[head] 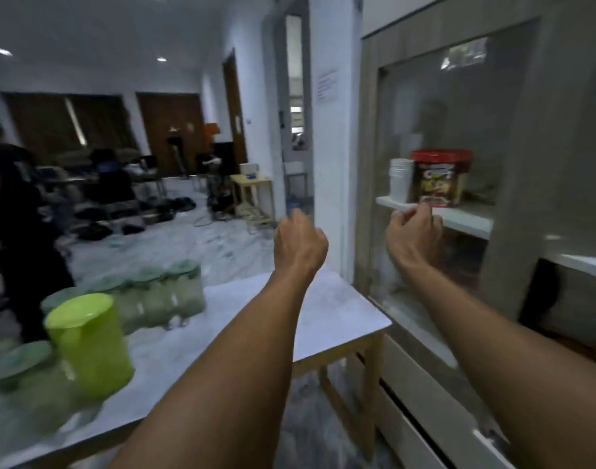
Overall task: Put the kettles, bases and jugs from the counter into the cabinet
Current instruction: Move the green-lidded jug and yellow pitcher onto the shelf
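A lime-green jug (pixel 90 343) with a lid stands on the white counter (pixel 323 309) at the left, blurred. Several translucent jugs with green lids (pixel 164 292) stand in a row behind and beside it. The tall cabinet (pixel 513 164) with a glass door (pixel 459 113) rises at the right. My left hand (pixel 300 245) hovers above the counter's far end in a loose fist, holding nothing. My right hand (pixel 415 231) is raised in front of the glass door at the height of the inner shelf, fingers curled, with nothing visible in them.
Inside the cabinet, a stack of white cups (pixel 400 179) and a red-lidded tub (pixel 440 177) stand on a white shelf (pixel 465 218). White drawers (pixel 425 401) sit below the door. A person in dark clothes (pixel 15 231) stands at the far left. A wooden stool (pixel 252 194) stands beyond.
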Motion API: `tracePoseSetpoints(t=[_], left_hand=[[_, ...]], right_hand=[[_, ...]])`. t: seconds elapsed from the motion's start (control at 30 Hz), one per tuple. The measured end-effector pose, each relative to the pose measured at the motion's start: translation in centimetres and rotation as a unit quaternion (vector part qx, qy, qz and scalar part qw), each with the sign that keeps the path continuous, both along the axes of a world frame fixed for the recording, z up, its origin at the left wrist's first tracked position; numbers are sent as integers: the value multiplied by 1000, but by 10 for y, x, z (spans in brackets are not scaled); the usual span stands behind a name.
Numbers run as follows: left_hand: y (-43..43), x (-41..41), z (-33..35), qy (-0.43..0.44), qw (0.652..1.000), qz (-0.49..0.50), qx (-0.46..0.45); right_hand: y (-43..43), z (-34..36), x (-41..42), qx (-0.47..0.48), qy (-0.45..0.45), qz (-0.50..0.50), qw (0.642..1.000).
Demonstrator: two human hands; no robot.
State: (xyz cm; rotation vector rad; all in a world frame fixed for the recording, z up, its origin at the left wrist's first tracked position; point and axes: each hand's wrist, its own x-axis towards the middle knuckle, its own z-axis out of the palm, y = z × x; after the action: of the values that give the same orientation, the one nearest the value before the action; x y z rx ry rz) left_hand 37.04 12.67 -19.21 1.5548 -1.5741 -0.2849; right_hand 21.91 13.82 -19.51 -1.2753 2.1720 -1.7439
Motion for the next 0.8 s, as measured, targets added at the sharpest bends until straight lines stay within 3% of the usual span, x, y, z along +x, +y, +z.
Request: tracePoseSetpoints(t=[0.2, 0.3, 0.43, 0.6, 0.7, 0.8], left_hand=[[34, 232, -20, 11, 975, 219, 34], [46, 311, -44, 30, 951, 302, 57], [58, 402, -100, 77, 907, 397, 115], [49, 466, -178, 195, 843, 441, 236], [22, 477, -209, 270, 804, 427, 314], [-10, 479, -229, 318, 788, 409, 333]], right_hand=[[-14, -22, 227, 48, 70, 230, 969], [-23, -41, 314, 80, 68, 312, 944], [-42, -93, 429, 190, 22, 409, 892], [-64, -152, 535, 332, -60, 426, 839], [-80, -175, 565, 371, -60, 388, 842], [-98, -191, 576, 378, -55, 366, 848]])
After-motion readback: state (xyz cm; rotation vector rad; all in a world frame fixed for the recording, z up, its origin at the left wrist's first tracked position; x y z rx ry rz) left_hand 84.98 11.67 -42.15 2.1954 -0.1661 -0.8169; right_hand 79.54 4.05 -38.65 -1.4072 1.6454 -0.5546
